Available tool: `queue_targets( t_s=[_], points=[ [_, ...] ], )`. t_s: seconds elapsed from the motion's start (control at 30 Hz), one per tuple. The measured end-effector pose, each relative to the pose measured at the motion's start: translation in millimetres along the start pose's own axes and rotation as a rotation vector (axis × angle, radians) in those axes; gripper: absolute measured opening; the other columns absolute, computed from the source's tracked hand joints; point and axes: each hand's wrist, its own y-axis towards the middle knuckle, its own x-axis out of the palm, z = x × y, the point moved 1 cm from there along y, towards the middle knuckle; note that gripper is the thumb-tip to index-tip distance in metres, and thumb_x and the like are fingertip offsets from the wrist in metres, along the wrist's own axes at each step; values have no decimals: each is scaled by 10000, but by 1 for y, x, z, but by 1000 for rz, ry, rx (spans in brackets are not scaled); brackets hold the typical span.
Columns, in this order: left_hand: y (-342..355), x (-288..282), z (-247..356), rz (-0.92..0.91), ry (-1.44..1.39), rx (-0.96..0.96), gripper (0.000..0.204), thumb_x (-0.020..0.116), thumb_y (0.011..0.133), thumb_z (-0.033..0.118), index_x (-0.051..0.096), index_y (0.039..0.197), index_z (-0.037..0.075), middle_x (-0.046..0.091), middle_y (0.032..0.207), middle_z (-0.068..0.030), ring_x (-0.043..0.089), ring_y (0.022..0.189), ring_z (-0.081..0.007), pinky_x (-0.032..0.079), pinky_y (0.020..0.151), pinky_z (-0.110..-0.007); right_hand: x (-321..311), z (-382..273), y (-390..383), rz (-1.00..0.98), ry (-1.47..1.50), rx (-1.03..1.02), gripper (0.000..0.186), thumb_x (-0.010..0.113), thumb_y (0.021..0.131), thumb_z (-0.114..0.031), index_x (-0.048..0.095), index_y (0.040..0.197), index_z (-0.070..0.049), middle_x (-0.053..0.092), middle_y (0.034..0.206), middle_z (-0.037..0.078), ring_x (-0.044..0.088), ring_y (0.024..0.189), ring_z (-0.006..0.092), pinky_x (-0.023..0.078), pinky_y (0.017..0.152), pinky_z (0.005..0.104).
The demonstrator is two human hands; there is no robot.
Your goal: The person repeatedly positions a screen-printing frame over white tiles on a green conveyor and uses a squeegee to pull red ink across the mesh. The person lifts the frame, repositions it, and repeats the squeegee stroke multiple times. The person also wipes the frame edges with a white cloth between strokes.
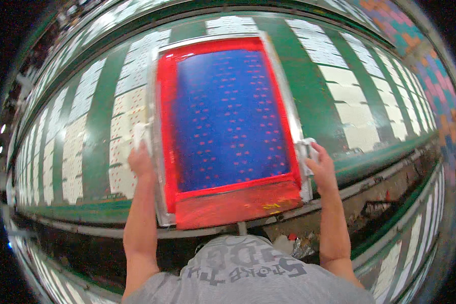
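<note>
1. Blue mesh screen in a red-edged silver metal frame point(233, 116) sits over the long green counter point(311, 96).
2. Left hand point(141, 161) and right hand point(323, 169): fingers closed around its white side grips point(305, 152).
3. Cream panels leftward point(129, 119) bear red marks, seemingly done; cream panels rightward point(348, 104) look unmarked.
4. Grey shirt point(233, 283): dark lettering; no brand legible.
</note>
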Motion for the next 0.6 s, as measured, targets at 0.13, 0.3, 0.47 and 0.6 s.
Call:
queue_targets(
  t_s=[0.13,0.3,0.47,0.6],
  points=[
    [-54,4,42,97,-488,70,404,752,999,328,765,931,-70,731,778,-130,651,691,-220,518,687,-443,-39,19,11,-45,130,81,667,725,877,-117,567,1518,-21,591,1538,166,528,1433,289,360,1230,425],
    [-72,3,72,21,-457,-63,364,763,995,315,773,920,-41,711,762,-98,611,679,-162,497,657,-404,-63,36,20,-67,193,100,643,716,904,-86,559,1524,-24,576,1549,148,532,1411,279,355,1227,426],
    [-82,15,70,13,-420,-55,359,760,996,306,771,918,-44,697,748,-76,597,674,-153,485,645,-400,-76,46,27,-92,237,102,633,707,912,-70,551,1523,-11,572,1543,161,545,1395,284,383,1206,417],
    [-86,26,68,9,-525,-64,349,752,995,302,777,935,-41,703,744,-77,628,682,-171,498,660,-407,-85,52,28,-118,272,122,648,688,910,-41,529,1537,0,570,1530,183,544,1404,290,389,1203,409]
  ],
)
